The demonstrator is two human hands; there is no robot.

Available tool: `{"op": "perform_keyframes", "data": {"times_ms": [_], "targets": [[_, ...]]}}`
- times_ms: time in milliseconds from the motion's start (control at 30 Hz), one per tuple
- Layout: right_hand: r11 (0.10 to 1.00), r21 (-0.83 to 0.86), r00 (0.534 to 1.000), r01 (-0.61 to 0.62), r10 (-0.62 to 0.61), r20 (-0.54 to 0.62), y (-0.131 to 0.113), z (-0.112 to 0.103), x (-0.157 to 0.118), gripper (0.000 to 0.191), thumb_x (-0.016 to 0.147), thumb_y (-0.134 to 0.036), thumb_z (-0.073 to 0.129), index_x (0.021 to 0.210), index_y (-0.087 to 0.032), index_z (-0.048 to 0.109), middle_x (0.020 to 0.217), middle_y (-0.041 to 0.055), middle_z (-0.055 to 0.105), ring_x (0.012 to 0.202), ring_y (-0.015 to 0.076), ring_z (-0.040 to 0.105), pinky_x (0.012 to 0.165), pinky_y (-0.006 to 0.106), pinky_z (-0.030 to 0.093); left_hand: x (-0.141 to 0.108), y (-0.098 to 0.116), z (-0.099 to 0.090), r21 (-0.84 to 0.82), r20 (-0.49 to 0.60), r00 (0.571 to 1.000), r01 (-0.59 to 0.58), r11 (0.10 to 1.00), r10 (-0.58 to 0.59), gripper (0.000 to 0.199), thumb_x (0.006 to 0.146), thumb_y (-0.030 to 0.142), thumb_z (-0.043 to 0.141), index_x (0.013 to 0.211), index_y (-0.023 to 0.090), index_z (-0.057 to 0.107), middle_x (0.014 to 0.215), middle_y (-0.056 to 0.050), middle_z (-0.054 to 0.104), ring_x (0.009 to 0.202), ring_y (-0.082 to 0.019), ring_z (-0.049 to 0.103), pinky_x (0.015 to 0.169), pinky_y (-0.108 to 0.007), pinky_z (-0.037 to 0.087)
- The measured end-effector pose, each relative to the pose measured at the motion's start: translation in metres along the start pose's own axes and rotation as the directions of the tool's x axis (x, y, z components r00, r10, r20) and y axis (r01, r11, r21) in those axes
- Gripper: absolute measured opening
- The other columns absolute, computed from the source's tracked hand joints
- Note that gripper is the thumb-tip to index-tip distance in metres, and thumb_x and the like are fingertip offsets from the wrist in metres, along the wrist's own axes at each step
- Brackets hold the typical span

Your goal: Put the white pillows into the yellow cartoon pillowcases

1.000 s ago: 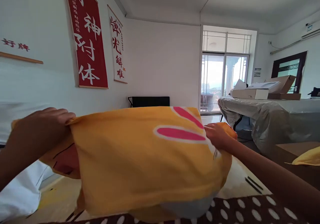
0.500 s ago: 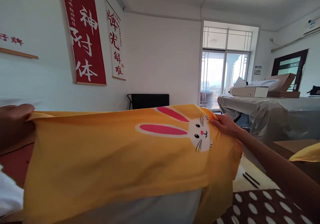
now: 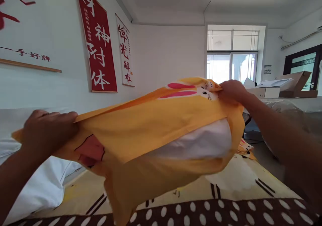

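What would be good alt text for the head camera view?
Two bare hands, left and right, stretch a yellow rabbit-print cloth with a white filling or lining showing, above a bedspread with a dotted brown border. Behind are wall scrolls, a window and boxes.

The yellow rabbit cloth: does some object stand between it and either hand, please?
Nothing visible does. The left hand grasps one end of the yellow rabbit cloth directly; the right hand grasps the other, beside the rabbit's face.
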State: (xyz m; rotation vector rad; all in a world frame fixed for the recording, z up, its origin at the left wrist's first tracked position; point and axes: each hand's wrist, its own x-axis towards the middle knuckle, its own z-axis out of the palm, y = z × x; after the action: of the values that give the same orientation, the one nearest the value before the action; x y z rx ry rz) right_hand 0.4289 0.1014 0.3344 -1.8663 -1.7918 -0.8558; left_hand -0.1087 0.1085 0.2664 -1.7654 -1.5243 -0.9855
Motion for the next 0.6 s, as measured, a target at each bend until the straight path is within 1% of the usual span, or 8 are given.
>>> {"op": "perform_keyframes", "data": {"times_ms": [100, 167, 233, 300, 333, 400, 500, 600], "targets": [[0.99, -0.136, 0.929, -0.02, -0.032, -0.368, -0.007, -0.048, 0.026, 0.013, 0.078, -0.018, 0.047, 0.082, -0.014, 0.059, 0.091, 0.014, 0.059, 0.08, 0.023, 0.052, 0.07, 0.036, 0.032, -0.001, 0.013, 0.028, 0.106, 0.087, 0.995, 0.045, 0.993, -0.054, 0.005, 0.054, 0.023, 0.043, 0.05, 0.022, 0.04, 0.046, -0.002, 0.043, 0.066, -0.025, 0.041, 0.079, -0.042, 0.025], [0.984, -0.175, 0.888, 0.038, -0.113, -0.445, -0.026, -0.072, 0.027, 0.014, 0.077, -0.014, 0.046, 0.084, -0.016, 0.057, 0.089, 0.0115, 0.059, 0.077, 0.021, 0.051, 0.07, 0.036, 0.031, 0.003, 0.018, 0.045, 0.06, 0.292, 0.941, 0.162, 0.985, -0.172, 0.008, 0.056, 0.025, 0.044, 0.051, 0.023, 0.049, 0.049, 0.0, 0.052, 0.069, -0.028, 0.05, 0.082, -0.049, 0.03], [0.977, -0.199, 0.899, 0.072, -0.15, -0.412, -0.049, -0.083, 0.023, 0.013, 0.077, -0.012, 0.046, 0.083, -0.017, 0.056, 0.081, 0.0092, 0.058, 0.073, 0.0205, 0.05, 0.068, 0.035, 0.03, 0.008, 0.032, 0.051, -0.112, 0.415, 0.895, 0.226, 0.968, -0.161, 0.013, 0.063, 0.032, 0.048, 0.065, 0.025, 0.058, 0.066, 0.002, 0.065, 0.076, -0.027, 0.058, 0.082, -0.046, 0.039], [0.974, -0.191, 0.913, 0.118, -0.182, -0.364, -0.074, -0.081, 0.021, 0.01, 0.079, -0.013, 0.046, 0.081, -0.017, 0.055, 0.076, 0.0081, 0.056, 0.072, 0.021, 0.05, 0.066, 0.034, 0.03, 0.015, 0.058, 0.042, -0.482, 0.404, 0.915, 0.228, 0.846, -0.016, 0.026, 0.072, 0.041, 0.05, 0.092, 0.028, 0.06, 0.101, 0.002, 0.069, 0.099, -0.023, 0.06, 0.086, -0.033, 0.044], [0.97, -0.183, 0.908, 0.158, -0.215, -0.359, -0.086, -0.075, 0.02, 0.01, 0.08, -0.014, 0.046, 0.081, -0.017, 0.055, 0.076, 0.0078, 0.056, 0.073, 0.0213, 0.05, 0.067, 0.034, 0.029, 0.019, 0.076, 0.032, -0.688, 0.339, 0.939, 0.212, 0.694, 0.05, 0.035, 0.074, 0.045, 0.051, 0.105, 0.027, 0.056, 0.116, 0.0, 0.064, 0.112, -0.021, 0.055, 0.09, -0.03, 0.043], [0.947, -0.17, 0.87, 0.271, -0.317, -0.377, -0.111, -0.06, 0.02, 0.012, 0.081, -0.014, 0.044, 0.081, -0.017, 0.056, 0.076, 0.0072, 0.057, 0.073, 0.0212, 0.05, 0.069, 0.034, 0.028, 0.029, 0.119, 0.007, -0.826, 0.259, 0.95, 0.124, 0.55, 0.176, 0.061, 0.074, 0.046, 0.059, 0.129, 0.028, 0.041, 0.138, -0.005, 0.048, 0.127, -0.021, 0.043, 0.097, -0.03, 0.041], [0.872, -0.165, 0.773, 0.461, -0.485, -0.409, -0.147, -0.037, 0.017, 0.019, 0.08, -0.008, 0.041, 0.083, -0.016, 0.058, 0.075, 0.0064, 0.059, 0.074, 0.02, 0.05, 0.072, 0.035, 0.027, 0.045, 0.178, -0.019, -0.785, 0.268, 0.897, -0.007, 0.619, 0.351, 0.088, 0.064, 0.039, 0.073, 0.139, 0.027, 0.028, 0.144, -0.008, 0.039, 0.129, -0.025, 0.039, 0.094, -0.03, 0.044], [0.802, -0.132, 0.696, 0.582, -0.576, -0.429, -0.175, -0.025, 0.011, 0.025, 0.077, -0.003, 0.04, 0.087, -0.015, 0.059, 0.078, 0.0067, 0.061, 0.077, 0.0196, 0.05, 0.073, 0.034, 0.026, 0.06, 0.21, -0.018, -0.797, 0.246, 0.874, -0.063, 0.601, 0.418, 0.052, 0.062, 0.028, 0.069, 0.111, 0.02, 0.052, 0.11, -0.005, 0.06, 0.099, -0.023, 0.058, 0.072, -0.027, 0.049]]}}
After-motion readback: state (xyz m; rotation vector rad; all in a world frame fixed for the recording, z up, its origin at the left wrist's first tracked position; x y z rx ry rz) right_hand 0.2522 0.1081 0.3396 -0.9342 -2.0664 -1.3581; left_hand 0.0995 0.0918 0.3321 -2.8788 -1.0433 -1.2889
